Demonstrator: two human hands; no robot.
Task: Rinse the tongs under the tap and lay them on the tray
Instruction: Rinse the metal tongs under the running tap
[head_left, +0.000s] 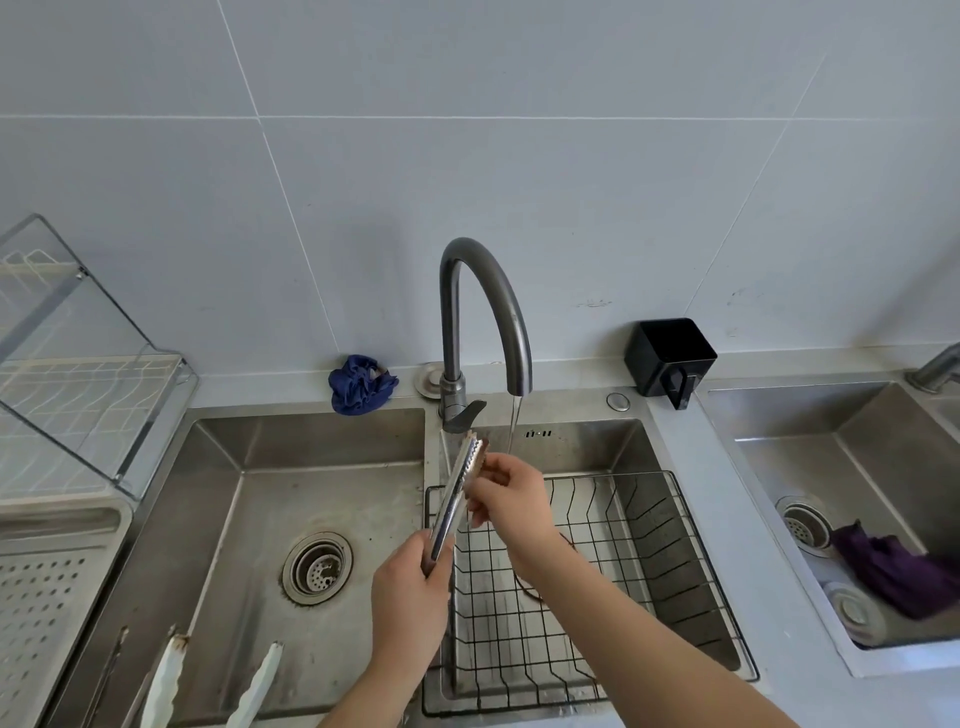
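Left hand (410, 597) grips tongs (454, 499); right hand (511, 491) pinches tips; tap (485, 322) running

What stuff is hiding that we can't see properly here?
Head view only:
- Handle end of the tongs: wrapped inside the left hand.
- Right sink's drain: behind the right hand and its forearm.
- Utensils in the left sink: cut off by the bottom edge.
- Purple cloth: bunched, covering whatever lies underneath.
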